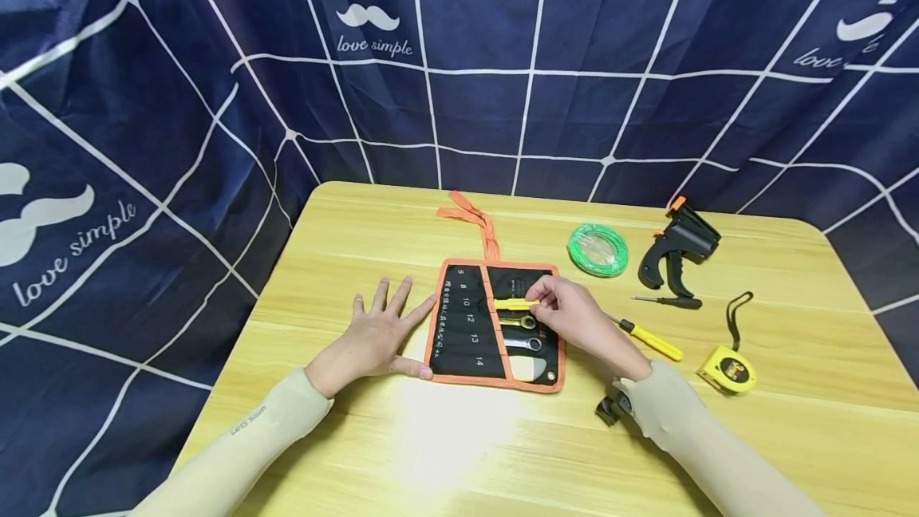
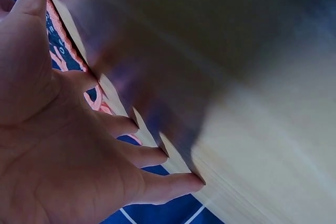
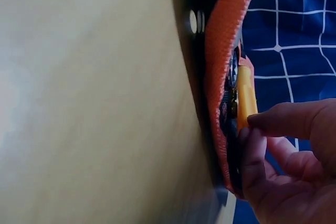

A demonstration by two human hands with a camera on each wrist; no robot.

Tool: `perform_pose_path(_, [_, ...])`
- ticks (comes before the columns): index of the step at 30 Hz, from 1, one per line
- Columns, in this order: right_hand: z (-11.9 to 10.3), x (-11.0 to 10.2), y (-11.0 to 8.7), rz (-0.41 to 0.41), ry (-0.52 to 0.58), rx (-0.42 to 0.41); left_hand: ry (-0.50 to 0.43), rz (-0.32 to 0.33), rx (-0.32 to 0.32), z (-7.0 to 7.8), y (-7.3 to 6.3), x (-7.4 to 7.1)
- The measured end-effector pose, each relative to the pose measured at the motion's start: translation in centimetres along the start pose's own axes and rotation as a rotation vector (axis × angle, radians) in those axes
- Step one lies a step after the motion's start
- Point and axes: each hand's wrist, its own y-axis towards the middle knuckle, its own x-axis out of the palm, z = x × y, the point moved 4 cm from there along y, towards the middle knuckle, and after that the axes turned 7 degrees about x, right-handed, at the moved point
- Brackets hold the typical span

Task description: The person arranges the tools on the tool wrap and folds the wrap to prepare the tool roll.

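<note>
A black tool pouch (image 1: 459,325) with orange edging and printed numbers lies unrolled on the table. My right hand (image 1: 570,313) pinches a slim yellow tool (image 1: 513,304) between thumb and fingertips, one end at the pouch's slanted pocket edge; its exact kind is unclear. The right wrist view shows its yellow body (image 3: 244,95) just above the pouch's orange border. Below it in the pockets sit two wrenches, one of them silver (image 1: 522,344), and a pale, yellow-edged piece (image 1: 527,369). My left hand (image 1: 376,335) rests spread on the table, thumb and index finger at the pouch's left edge.
Orange ties (image 1: 477,222) stretch from the pouch's top. On the right lie a green wire coil (image 1: 598,250), a black clamp (image 1: 682,246), a small black screwdriver (image 1: 678,302), a yellow-handled screwdriver (image 1: 655,340) and a yellow tape measure (image 1: 728,369). A blue curtain (image 1: 474,110) hangs behind the table.
</note>
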Motion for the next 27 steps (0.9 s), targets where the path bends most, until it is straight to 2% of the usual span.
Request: perform_pose_path(27, [-0.3, 0.5, 1.3, -0.154, -0.017, -0.152, -0.018, -0.020, -0.007, 0.0, 0.1, 0.2])
